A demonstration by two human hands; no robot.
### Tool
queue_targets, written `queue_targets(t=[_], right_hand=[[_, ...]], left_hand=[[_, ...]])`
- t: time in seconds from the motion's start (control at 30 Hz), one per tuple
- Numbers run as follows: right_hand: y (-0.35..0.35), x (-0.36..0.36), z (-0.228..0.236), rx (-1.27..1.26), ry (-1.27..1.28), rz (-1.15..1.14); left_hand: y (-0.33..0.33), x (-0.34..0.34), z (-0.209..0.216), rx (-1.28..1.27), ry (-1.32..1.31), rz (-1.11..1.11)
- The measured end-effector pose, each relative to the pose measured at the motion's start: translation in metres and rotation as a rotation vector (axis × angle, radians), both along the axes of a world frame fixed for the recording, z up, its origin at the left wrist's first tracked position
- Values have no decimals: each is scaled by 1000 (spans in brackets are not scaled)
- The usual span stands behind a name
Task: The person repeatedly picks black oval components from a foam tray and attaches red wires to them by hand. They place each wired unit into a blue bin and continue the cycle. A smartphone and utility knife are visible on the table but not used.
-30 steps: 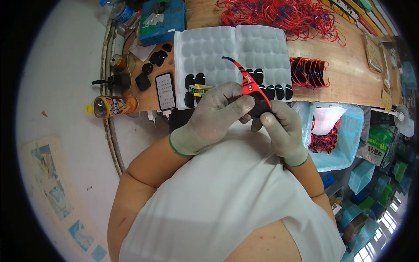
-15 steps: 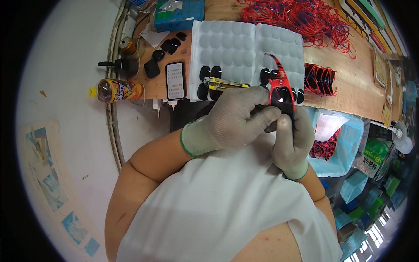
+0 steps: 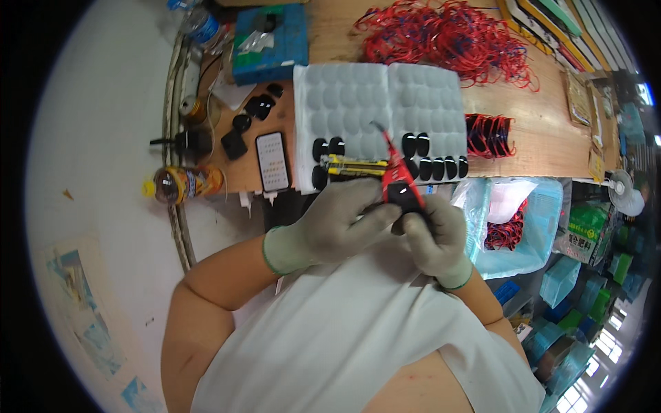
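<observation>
In front of my chest I hold a pair of red-and-black sunglasses (image 3: pixel 401 196), one temple arm pointing up and away. My left hand (image 3: pixel 344 221), in a grey glove with a green cuff, is closed with thumb and fingers at the left side of the glasses. The right hand (image 3: pixel 438 241), gloved alike, pinches their right and lower side. Beyond them is a pale moulded tray (image 3: pixel 351 103) of rounded hollows, with several loose black lenses (image 3: pixel 438 168) in its near rows. A yellow utility knife (image 3: pixel 354 165) lies across the tray's near part, just beyond my left hand.
A phone (image 3: pixel 273 162), dark pieces (image 3: pixel 259 107) and an orange drink bottle (image 3: pixel 186 184) are left of the tray. Red frames lie in a tangled heap (image 3: pixel 447 41) behind and a stacked row (image 3: pixel 490 135) at right. A lined blue bin (image 3: pixel 540 237) stands below the table's right edge.
The whole view has shifted, so the table sits lower in it. The sunglasses have tilted, their raised temple arm leaning further left. Both hands keep hold of them.
</observation>
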State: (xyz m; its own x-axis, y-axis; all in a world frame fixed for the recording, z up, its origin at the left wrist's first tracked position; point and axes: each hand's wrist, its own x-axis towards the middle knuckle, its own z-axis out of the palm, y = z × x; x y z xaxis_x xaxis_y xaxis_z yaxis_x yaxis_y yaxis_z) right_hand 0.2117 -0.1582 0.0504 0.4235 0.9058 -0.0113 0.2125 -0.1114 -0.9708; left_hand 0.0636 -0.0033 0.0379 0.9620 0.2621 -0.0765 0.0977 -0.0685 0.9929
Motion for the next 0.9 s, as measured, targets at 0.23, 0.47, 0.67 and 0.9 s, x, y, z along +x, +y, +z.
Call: queue_targets(t=[0.23, 0.47, 0.67, 0.9], right_hand=[[4, 17, -32, -48, 265, -98], [-4, 83, -33, 36, 424, -193], [-35, 168, -33, -40, 82, -131], [-78, 259, -68, -136, -214, -159]], left_hand=[[32, 46, -15, 56, -142, -116], [9, 120, -30, 106, -228, -13], [69, 209, -48, 439, -199, -95], [322, 330, -193, 57, 536, 959]])
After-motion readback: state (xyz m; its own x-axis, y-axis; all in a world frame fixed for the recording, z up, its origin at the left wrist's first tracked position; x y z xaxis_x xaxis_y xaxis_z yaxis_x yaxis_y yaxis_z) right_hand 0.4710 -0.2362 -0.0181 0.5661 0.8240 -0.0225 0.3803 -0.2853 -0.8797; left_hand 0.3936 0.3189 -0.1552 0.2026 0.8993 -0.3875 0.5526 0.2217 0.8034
